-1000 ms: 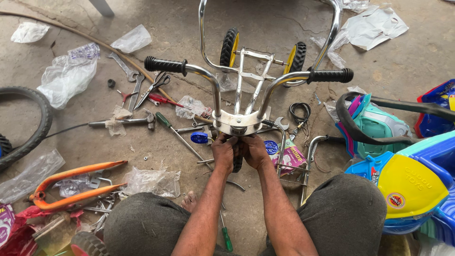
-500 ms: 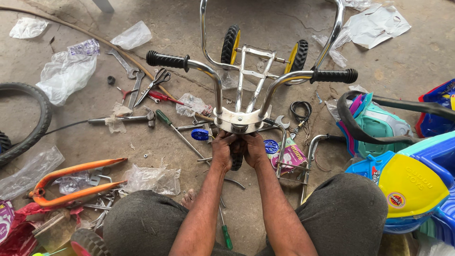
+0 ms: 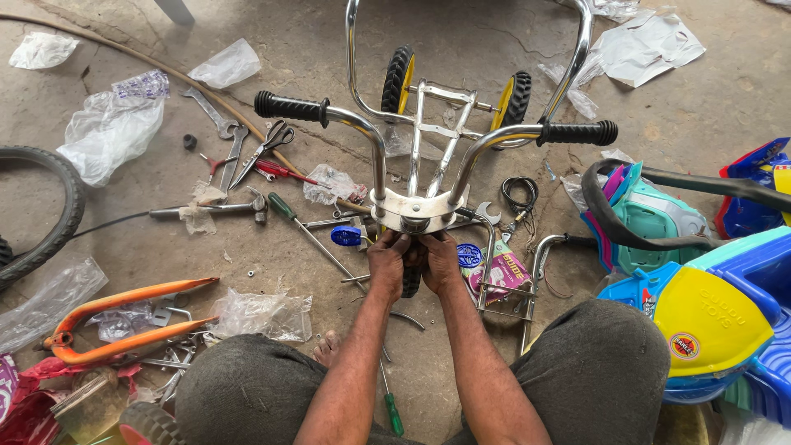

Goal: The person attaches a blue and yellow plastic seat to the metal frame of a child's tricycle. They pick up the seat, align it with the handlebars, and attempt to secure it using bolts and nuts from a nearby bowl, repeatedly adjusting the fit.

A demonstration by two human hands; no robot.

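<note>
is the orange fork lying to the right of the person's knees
No, the orange fork lies on the concrete floor to the left of the person's knees.

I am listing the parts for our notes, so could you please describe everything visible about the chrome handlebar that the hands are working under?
The handlebar is a shiny chrome tube bent into a wide, swept-back shape, with a black ribbed grip at each end. Its two arms drop and meet at a flat chrome clamp plate at the centre. It stands upright on the small cycle frame, roughly level, above the front wheel. The left hand and right hand close together just beneath the plate, touching its underside. Nothing else touches the bar.
</note>
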